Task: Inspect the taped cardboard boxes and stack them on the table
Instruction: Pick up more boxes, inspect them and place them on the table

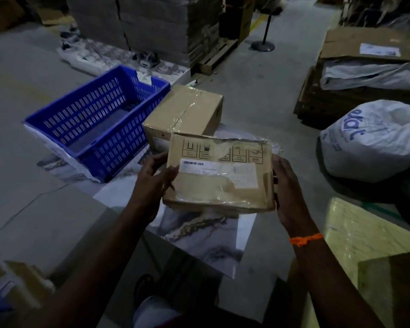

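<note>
Nearest the camera, both forearms reach fwd over the marble-patterned worktop (199, 235). The left hand (152, 178) and right hand (285, 192) each press a side of a flat taped box (219, 176), so each grip is closed on that box, palms clamping it w/ fingers partly hidden behind the edges. An orange thread (305, 239) circles the right wrist. The held box is off the worktop, tilted so its label and handling symbols face the camera (looks like the inspection step, not yet stacking). Its tape is wrinkled and looks to be lifting near the top edge.

Just behind it sits a 2nd taped box (185, 114) on the worktop, clear tape across its top. A blue crate (97, 121) stands beside it on the left, looking empty.

Farther right, a white sack (369, 138) lies on the floor, w/ pallets of cardboard beyond.

Risks: the hold is side pressure only, so a slack squeeze could drop the box. Set down off-centre on the 2nd box, it could overhang and tip. Dim light may hide tape faults.
</note>
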The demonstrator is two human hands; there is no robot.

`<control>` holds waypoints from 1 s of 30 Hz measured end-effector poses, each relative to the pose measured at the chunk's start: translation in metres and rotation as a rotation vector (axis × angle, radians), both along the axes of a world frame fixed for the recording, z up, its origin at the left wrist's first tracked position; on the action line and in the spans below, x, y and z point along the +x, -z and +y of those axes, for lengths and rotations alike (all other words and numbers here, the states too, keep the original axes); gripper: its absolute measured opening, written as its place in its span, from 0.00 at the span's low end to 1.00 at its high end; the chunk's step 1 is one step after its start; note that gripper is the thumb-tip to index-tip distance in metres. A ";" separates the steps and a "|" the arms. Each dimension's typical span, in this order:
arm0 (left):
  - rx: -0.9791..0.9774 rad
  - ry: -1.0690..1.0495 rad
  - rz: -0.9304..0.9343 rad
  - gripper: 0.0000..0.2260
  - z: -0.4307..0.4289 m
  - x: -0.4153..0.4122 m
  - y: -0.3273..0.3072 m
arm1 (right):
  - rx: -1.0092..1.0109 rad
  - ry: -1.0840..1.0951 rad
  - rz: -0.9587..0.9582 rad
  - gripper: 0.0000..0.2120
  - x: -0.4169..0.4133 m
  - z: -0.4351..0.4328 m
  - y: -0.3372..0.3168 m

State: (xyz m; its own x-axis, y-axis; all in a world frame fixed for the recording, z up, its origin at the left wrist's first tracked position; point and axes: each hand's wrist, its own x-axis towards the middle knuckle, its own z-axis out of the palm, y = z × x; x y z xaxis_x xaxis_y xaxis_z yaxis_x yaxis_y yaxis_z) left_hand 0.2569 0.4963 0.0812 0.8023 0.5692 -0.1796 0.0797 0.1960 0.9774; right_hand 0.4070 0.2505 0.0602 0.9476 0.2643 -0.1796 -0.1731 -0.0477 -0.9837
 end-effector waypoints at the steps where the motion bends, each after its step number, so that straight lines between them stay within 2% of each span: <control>1: -0.029 -0.018 -0.007 0.12 -0.002 -0.003 0.004 | 0.003 0.013 -0.025 0.22 -0.007 -0.006 0.002; 3: -0.085 -0.068 -0.017 0.09 -0.006 -0.008 0.010 | 0.044 0.048 -0.055 0.18 -0.017 -0.013 0.003; 8: -0.064 -0.051 -0.059 0.13 -0.013 -0.014 0.023 | 0.124 0.152 -0.113 0.11 -0.033 -0.017 0.006; 12: -0.058 -0.053 -0.033 0.22 -0.015 -0.020 0.033 | 0.085 0.162 -0.120 0.19 -0.043 -0.018 0.006; 15: -0.044 -0.053 -0.002 0.25 -0.014 -0.025 0.038 | 0.073 0.156 -0.122 0.16 -0.051 -0.021 0.006; 17: -0.046 -0.061 0.011 0.25 -0.009 -0.027 0.038 | 0.098 0.122 -0.120 0.12 -0.056 -0.020 0.002; 20: -0.066 -0.064 0.020 0.25 0.009 -0.032 0.037 | 0.117 0.034 -0.177 0.12 -0.056 -0.012 -0.004; 22: -0.168 -0.061 0.028 0.25 0.026 -0.035 0.040 | 0.091 -0.040 -0.255 0.15 -0.051 -0.005 -0.008; 25: -0.250 -0.083 0.040 0.14 0.043 -0.039 0.041 | 0.034 -0.187 -0.427 0.18 -0.046 0.012 -0.009; 26: -0.175 -0.156 0.080 0.12 0.048 -0.039 0.042 | 0.021 -0.228 -0.470 0.18 -0.046 0.021 -0.008; 27: -0.014 -0.248 0.149 0.11 0.053 -0.040 0.044 | 0.003 -0.251 -0.497 0.18 -0.049 0.031 -0.008; 29: 0.443 -0.403 0.274 0.13 0.063 -0.044 0.049 | -0.070 -0.252 -0.481 0.19 -0.054 0.051 0.001; 30: 0.608 -0.432 0.261 0.15 0.066 -0.046 0.048 | -0.128 -0.245 -0.451 0.21 -0.057 0.059 0.006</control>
State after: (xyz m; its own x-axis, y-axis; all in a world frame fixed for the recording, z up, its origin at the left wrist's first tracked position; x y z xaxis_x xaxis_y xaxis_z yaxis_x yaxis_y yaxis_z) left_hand 0.2107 0.5628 0.0328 0.4629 0.8795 0.1110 0.3594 -0.3006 0.8834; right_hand 0.3500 0.3094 0.0543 0.8515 0.4901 0.1866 0.2974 -0.1582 -0.9416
